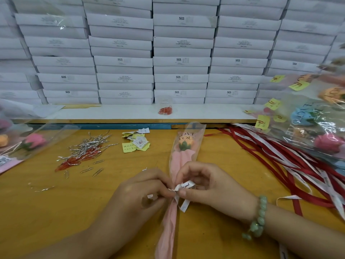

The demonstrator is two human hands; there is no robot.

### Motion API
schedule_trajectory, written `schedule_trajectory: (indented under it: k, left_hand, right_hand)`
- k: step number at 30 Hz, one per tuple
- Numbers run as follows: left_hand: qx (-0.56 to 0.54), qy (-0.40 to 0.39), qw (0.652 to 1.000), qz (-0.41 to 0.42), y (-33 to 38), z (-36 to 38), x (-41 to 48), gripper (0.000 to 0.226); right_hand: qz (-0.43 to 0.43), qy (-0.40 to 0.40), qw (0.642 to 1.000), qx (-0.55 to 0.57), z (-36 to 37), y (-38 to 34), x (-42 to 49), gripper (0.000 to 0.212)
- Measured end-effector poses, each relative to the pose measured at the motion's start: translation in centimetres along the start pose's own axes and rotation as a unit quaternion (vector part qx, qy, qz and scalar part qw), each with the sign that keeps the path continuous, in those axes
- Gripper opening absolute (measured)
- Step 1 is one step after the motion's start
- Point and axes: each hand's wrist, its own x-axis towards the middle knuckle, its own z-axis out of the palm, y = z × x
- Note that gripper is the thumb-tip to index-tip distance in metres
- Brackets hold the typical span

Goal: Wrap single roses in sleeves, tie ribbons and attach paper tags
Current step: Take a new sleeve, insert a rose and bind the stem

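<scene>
An orange rose point(185, 144) lies in a clear and pink sleeve point(183, 157) on the yellow table, bloom pointing away from me. A white printed ribbon point(184, 186) is wound round the gathered neck of the sleeve. My left hand point(141, 193) pinches the ribbon at the neck from the left. My right hand point(207, 186) pinches the other ribbon end from the right. The knot itself is hidden between my fingertips.
Silver twist ties and red paper clips point(82, 152) lie at the left, yellow and white paper tags point(137, 142) behind my hands, red and white ribbons point(280, 157) at the right. Wrapped roses point(317, 116) pile up at the right and one wrapped rose point(33, 141) at the left. White boxes point(179, 60) stack behind.
</scene>
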Motion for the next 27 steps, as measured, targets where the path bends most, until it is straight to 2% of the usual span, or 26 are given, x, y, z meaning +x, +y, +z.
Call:
schedule_trajectory:
  k: [3, 6, 9, 13, 17, 20, 27]
  left_hand:
    - [-0.014, 0.007, 1.0, -0.016, -0.2, 0.0, 0.1, 0.008]
    - [-0.019, 0.006, 1.0, -0.015, -0.3, 0.1, 0.1, 0.01]
    - [-0.018, -0.003, 1.0, -0.012, -0.4, 0.1, 0.1, 0.013]
    - [-0.044, -0.006, 0.998, -0.038, -0.5, 0.0, 0.2, 0.024]
    - [-0.087, -0.001, 0.992, -0.091, -0.6, -0.1, 0.5, 0.013]
    - [-0.115, -0.017, 0.985, -0.131, -0.7, -0.2, 0.6, 0.004]
    - [-0.14, -0.052, 0.977, -0.154, -1.7, -0.5, 0.3, 0.001]
  right_hand:
    - [0.02, 0.004, 0.998, 0.054, -0.2, -0.2, 0.1, 0.006]
    - [0.037, 0.011, 0.994, 0.104, -0.4, 0.0, 0.2, 0.018]
    - [0.039, 0.02, 0.995, 0.091, -0.6, 0.3, 0.3, 0.006]
    - [0.048, 0.014, 0.995, 0.088, -0.9, 0.3, 0.4, 0.015]
    - [0.061, 0.015, 0.996, 0.066, -2.1, 0.2, 0.8, 0.018]
    - [0.08, -0.019, 0.996, 0.045, -3.2, 0.2, 1.0, 0.018]
    - [0.099, -0.092, 0.99, 0.051, -5.0, 0.9, 1.1, 0.021]
